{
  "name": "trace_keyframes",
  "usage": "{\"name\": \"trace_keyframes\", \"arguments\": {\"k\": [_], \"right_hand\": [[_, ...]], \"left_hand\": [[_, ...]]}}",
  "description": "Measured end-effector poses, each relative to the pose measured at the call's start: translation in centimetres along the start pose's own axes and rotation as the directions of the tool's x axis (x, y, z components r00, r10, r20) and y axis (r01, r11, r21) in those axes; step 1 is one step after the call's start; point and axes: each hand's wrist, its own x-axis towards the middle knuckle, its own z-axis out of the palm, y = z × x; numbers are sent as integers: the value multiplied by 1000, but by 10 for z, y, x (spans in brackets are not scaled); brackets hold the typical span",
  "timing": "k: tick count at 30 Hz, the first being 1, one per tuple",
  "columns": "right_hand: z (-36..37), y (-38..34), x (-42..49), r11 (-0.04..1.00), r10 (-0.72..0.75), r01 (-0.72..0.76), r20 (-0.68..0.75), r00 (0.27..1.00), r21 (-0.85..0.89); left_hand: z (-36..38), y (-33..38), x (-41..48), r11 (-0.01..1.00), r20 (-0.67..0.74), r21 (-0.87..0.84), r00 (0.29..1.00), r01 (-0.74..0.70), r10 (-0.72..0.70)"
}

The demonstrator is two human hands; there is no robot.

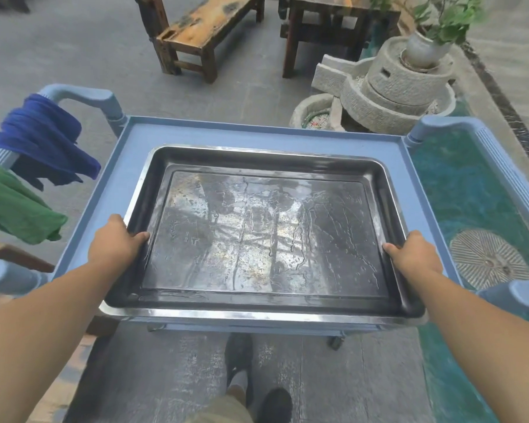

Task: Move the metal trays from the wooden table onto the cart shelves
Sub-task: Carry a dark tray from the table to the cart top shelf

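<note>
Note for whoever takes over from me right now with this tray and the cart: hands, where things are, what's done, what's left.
Left hand: grips the left rim of the metal tray, thumb inside the rim.
Right hand: grips the right rim the same way.
Tray: empty and wet, over the cart's top shelf, near edge overhanging. Cannot tell whether it rests on the shelf yet.
Done: this tray is at the cart.
Left: probably push it fully onto the shelf and let go. No other tray is in view, so look for any remaining.
Also: blue cloth and green cloth hang at the cart's left.
</note>
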Motion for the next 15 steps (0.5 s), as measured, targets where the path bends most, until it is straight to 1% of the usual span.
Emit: {"name": "trace_keyframes", "arguments": {"k": [2,4,5,6,8,10,12,15], "right_hand": [[-4,1,-8,999,-26,26,-8,1000,-27],[-8,3,-15,997,-64,63,-26,998,-36],[-12,3,-19,996,-81,79,-34,996,-34],[-15,3,-22,995,-98,96,-42,994,-30],[-26,0,-26,990,-138,137,-56,989,-21],[-39,-5,-30,983,-181,180,-66,981,-19],[-55,-12,-34,975,-223,224,-62,973,6],[-79,-19,-42,953,-288,292,-51,956,78]], "left_hand": [[-7,7,-5,992,-22,104,997,-67,70],[-14,16,-11,947,-55,281,983,-154,176],[-18,22,-14,926,-55,334,977,-177,206],[-22,29,-17,921,-46,345,976,-183,211],[-30,45,-21,938,-21,293,980,-184,199],[-37,63,-26,953,19,212,976,-215,215],[-44,82,-33,947,46,139,957,-290,286],[-54,115,-50,906,34,71,909,-417,415]]}}
